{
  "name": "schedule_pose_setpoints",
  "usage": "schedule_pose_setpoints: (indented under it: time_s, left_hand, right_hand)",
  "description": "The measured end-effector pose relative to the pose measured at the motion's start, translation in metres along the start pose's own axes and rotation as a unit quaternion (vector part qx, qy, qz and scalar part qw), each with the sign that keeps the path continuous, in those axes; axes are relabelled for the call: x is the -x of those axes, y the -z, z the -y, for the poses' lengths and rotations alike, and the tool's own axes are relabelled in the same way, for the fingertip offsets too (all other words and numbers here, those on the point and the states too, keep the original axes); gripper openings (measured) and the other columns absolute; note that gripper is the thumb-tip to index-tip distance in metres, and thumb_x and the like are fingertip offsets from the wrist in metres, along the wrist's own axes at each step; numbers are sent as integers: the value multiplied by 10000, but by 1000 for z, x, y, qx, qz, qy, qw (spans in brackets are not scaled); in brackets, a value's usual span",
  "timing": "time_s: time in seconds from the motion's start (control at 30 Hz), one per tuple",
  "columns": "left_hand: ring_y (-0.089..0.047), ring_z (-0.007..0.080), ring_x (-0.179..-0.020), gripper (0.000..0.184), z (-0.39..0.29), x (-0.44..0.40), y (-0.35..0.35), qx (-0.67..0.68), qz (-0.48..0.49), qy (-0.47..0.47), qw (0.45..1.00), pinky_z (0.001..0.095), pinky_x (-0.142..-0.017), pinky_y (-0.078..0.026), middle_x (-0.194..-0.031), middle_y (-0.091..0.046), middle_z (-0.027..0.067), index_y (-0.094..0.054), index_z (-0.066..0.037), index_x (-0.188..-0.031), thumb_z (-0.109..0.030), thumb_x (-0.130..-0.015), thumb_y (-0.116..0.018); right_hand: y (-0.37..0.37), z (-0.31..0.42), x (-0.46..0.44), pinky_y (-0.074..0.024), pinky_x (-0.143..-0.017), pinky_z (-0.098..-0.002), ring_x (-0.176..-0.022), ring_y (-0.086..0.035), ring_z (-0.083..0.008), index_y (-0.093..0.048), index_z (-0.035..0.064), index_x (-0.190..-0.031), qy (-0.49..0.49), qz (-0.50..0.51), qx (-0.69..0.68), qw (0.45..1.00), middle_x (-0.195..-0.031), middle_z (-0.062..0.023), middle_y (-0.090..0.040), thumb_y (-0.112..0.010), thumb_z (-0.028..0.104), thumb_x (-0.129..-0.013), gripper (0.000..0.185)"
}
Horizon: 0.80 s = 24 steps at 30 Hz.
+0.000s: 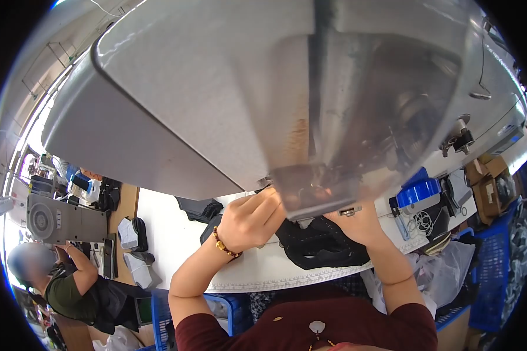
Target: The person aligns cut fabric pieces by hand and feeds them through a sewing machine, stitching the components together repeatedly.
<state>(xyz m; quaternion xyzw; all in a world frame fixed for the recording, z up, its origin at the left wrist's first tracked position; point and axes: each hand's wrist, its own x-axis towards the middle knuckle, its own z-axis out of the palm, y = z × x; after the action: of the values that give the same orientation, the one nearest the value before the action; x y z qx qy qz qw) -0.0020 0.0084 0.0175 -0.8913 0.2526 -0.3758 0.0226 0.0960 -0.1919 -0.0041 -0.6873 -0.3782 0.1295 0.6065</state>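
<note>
A large grey sewing machine head [175, 88] fills the upper view, with a clear plastic guard [357, 134] at its front end. My left hand [252, 222], wearing a beaded bracelet, is closed in a pinch under the machine. Its fingertips are hidden, and what they hold cannot be made out. A black fabric piece [322, 245] lies bunched on the white table between my hands. Just right of it, my right hand [357, 222] reaches beneath the guard, its fingers mostly hidden.
The white table [164, 240] has a ruler scale [287, 284] along its front edge. Dark fabric [199, 207] lies at left. A blue tape roll [418, 193] and coiled white cord [421, 222] sit at right. Blue crates [492, 275] stand beyond. Another person [70, 281] works at left.
</note>
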Motion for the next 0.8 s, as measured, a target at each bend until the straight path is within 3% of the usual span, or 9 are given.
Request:
schedule_pose_setpoints:
  time_s: [0.07, 0.17, 0.27, 0.4, 0.6, 0.7, 0.8]
  left_hand:
    - [-563, 134, -599, 234, 4, -4, -2, -1, -34, -22, 999, 226, -450, -461, -801, -575, 90, -607, 16, -796, -22, -565, -596]
    - [-557, 141, -595, 293, 7, 0, -4, 17, -28, -23, 999, 229, -457, -460, -799, -569, 82, -605, 21, -874, -22, -585, -606]
    - [-627, 169, -705, 210, 7, 7, -1, 27, 19, 21, 999, 238, -534, -506, -823, -599, 69, -609, -25, -836, -31, -630, -653]
    - [-626, 136, -677, 219, 12, 14, -2, 28, 48, 41, 998, 210, -546, -515, -875, -627, 57, -632, -38, -871, -39, -659, -687]
    - [-636, 131, -696, 189, 20, 32, -21, 12, -1, 48, 999, 213, -567, -523, -839, -657, 56, -664, -42, -902, -82, -723, -707]
    - [-639, 134, -689, 181, 31, 49, -34, -19, 19, 44, 999, 223, -581, -523, -835, -666, 40, -669, -38, -890, -94, -724, -715]
    - [-637, 117, -694, 179, 33, 44, -38, 14, -21, 57, 998, 211, -581, -517, -837, -667, 8, -675, -39, -866, -109, -710, -728]
  right_hand:
    - [-2, 1, 3, -475, -745, -292, -836, -593, -157, -602, -2, -987, -9, -4, 8, 1000, -925, -86, -621, -716, 72, -724, 297]
    - [-8, -7, 4, -467, -656, -247, -711, -599, -89, -662, 52, -909, 39, -41, -77, 995, -799, -35, -660, -684, 109, -744, 176]
    - [-8, -5, 3, -469, -661, -252, -718, -605, -98, -660, 50, -905, 23, -38, -58, 997, -803, -42, -662, -684, 129, -748, 177]
    - [-9, -3, -2, -473, -659, -264, -715, -614, -126, -650, 37, -902, 48, -54, -27, 997, -792, -60, -658, -677, 131, -752, 179]
    - [-7, -8, -6, -473, -635, -265, -674, -617, -140, -638, 17, -898, 81, -46, 0, 996, -749, -73, -651, -676, 106, -734, 191]
    - [-5, -15, -12, -468, -616, -255, -648, -613, -129, -640, 13, -880, 91, -47, 29, 994, -728, -70, -651, -678, 79, -717, 180]
    - [-3, -9, -18, -463, -602, -248, -638, -611, -121, -643, 13, -863, 126, -55, 3, 991, -718, -71, -651, -677, 50, -704, 166]
